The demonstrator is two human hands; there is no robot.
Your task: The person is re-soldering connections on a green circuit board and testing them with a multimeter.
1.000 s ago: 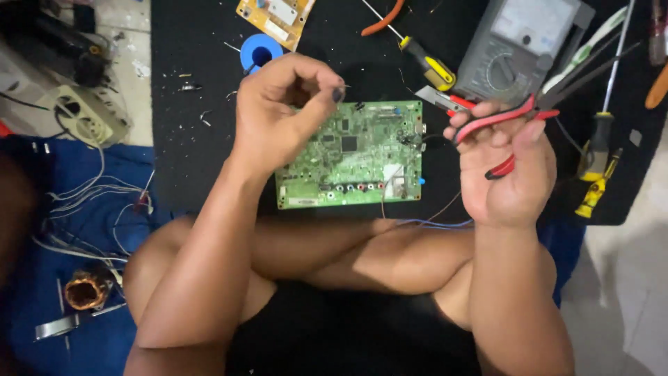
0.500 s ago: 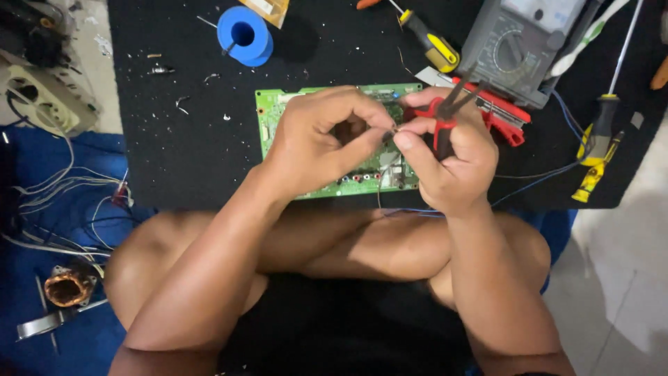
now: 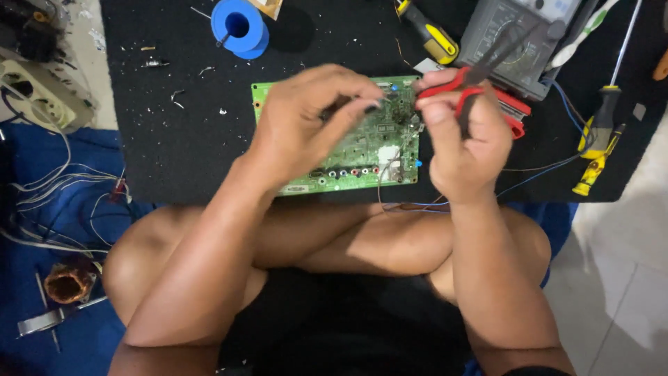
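**Board work mid-way: both hands over the green board, pliers in hand**

Nearest you: your crossed legs, w/ the near edge of the green circuit board (image 3: 362,157) just beyond them on the black mat (image 3: 181,139). Thin wires trail off the board's near-right corner toward your knee.

Progress, judged from how things lie: the board is flat on the mat, set up and under your hands; tools are out and in reach. Whatever joint or part you're at isn't finished, since both hands are engaged over the board's far-right area. Can't tell what's been fitted or removed; the spot is too small and partly covered.

Left hand (image 3: 306,122): hovers above the board's middle, wrist bent down, fingers curled w/ thumb and fingertips pinched close together near the board's far edge. Looks like it nips something small and dark, but can't tell what.

Right hand (image 3: 463,139): over the board's right edge, closed in a fist round the red-handled pliers (image 3: 480,76), handles squeezed in, nose pointing up and away toward the grey meter (image 3: 522,35). Can't see if the nose grips anything.

Beyond the board: a yellow-handled screwdriver (image 3: 435,35) far side, the meter far-right. Blue spool (image 3: 240,26) sits far-left of the board. More screwdrivers (image 3: 602,132) lie well to the board's right, at the mat's edge.
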